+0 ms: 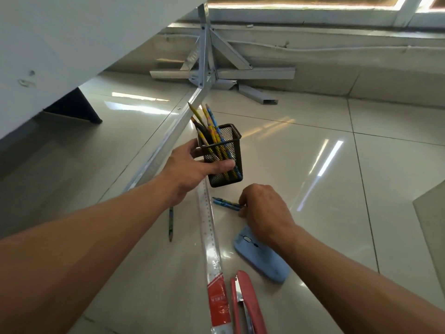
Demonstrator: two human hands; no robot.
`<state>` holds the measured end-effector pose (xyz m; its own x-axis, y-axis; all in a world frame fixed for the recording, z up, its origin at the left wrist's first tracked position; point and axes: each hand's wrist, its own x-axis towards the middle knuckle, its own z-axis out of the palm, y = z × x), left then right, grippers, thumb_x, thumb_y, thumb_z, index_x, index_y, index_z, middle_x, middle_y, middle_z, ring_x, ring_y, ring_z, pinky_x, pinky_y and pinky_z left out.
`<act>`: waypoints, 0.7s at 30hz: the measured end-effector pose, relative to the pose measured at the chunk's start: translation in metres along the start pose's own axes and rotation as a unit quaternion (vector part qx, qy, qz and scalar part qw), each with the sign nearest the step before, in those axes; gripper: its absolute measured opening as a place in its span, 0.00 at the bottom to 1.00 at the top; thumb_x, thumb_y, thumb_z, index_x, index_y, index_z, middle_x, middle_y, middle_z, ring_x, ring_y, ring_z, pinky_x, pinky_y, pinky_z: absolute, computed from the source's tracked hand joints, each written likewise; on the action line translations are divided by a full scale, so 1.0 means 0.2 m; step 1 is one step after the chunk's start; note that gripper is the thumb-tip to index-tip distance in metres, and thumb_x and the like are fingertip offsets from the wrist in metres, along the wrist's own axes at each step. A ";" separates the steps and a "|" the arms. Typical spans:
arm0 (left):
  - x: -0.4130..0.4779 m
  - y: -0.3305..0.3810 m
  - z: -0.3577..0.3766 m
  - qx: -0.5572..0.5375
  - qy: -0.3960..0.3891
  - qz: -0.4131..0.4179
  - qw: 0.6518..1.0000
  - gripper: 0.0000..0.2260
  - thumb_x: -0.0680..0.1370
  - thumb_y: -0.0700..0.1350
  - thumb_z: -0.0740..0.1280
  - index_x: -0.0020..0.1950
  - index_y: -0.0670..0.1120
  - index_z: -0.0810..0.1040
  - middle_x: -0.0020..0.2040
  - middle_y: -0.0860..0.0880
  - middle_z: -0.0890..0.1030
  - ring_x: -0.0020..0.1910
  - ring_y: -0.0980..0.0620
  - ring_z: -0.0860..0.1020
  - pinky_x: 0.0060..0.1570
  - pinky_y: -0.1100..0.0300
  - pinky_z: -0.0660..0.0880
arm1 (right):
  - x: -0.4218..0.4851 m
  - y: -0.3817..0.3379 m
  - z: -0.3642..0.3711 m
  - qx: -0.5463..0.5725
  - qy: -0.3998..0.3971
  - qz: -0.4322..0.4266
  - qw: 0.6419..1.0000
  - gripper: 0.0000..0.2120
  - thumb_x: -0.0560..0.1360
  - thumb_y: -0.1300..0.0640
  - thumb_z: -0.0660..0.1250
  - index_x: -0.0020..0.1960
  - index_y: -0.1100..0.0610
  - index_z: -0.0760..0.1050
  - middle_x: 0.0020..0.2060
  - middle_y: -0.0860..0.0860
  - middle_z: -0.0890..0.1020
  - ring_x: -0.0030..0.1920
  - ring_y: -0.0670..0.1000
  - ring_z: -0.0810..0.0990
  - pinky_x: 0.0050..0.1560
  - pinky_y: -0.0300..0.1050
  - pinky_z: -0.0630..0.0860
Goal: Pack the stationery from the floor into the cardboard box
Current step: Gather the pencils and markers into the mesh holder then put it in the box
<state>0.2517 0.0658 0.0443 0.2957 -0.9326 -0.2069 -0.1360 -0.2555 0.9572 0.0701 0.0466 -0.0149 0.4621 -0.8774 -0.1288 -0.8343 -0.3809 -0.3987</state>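
My left hand (192,169) grips a black mesh pencil holder (228,174) with several pencils (207,124) standing in it, tilted and held just above the floor. My right hand (262,208) rests on the floor with its fingers closed on two blue pencils (225,203) that lie flat. A long ruler in a clear sleeve with a red label (210,239) lies between my arms. One dark pencil (171,222) lies left of the ruler. A pink stapler (248,304) and a light blue mouse (261,259) lie near my right forearm.
A cardboard flap (431,227) shows at the right edge. A white table (48,56) overhangs at the left, with its metal rail (168,145) running along the floor beside the holder. Metal frame pieces (216,68) lie by the far wall. The floor is glossy tile.
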 end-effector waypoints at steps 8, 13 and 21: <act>-0.03 0.00 -0.03 -0.002 0.002 -0.011 1.000 0.37 0.57 0.52 0.84 0.66 0.50 0.82 0.63 0.52 0.85 0.62 0.52 0.83 0.69 0.45 0.77 | 0.02 -0.01 0.00 -0.001 -0.031 0.002 1.000 0.08 0.77 0.60 0.73 0.55 0.61 0.80 0.52 0.59 0.82 0.50 0.60 0.81 0.52 0.54 0.80; -0.02 0.01 -0.04 -0.025 0.005 -0.003 1.000 0.34 0.59 0.48 0.82 0.65 0.49 0.83 0.60 0.53 0.85 0.52 0.62 0.86 0.53 0.63 0.82 | 0.00 -0.01 -0.01 -0.084 -0.029 -0.040 0.995 0.04 0.77 0.64 0.70 0.50 0.57 0.78 0.47 0.55 0.82 0.49 0.58 0.81 0.44 0.49 0.72; -0.04 0.00 0.04 -0.025 -0.005 -0.018 1.000 0.34 0.57 0.49 0.84 0.63 0.49 0.84 0.59 0.54 0.86 0.48 0.64 0.86 0.62 0.55 0.78 | 0.05 0.23 -0.30 0.071 0.145 0.083 0.983 0.09 0.81 0.65 0.66 0.56 0.61 0.84 0.52 0.61 0.83 0.52 0.61 0.80 0.50 0.48 0.76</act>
<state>0.2422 0.0719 0.0451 0.2910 -0.9252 -0.2437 -0.0779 -0.2768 0.9578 0.0186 0.0024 0.0195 0.2010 -0.9781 0.0537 -0.8309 -0.1992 -0.5196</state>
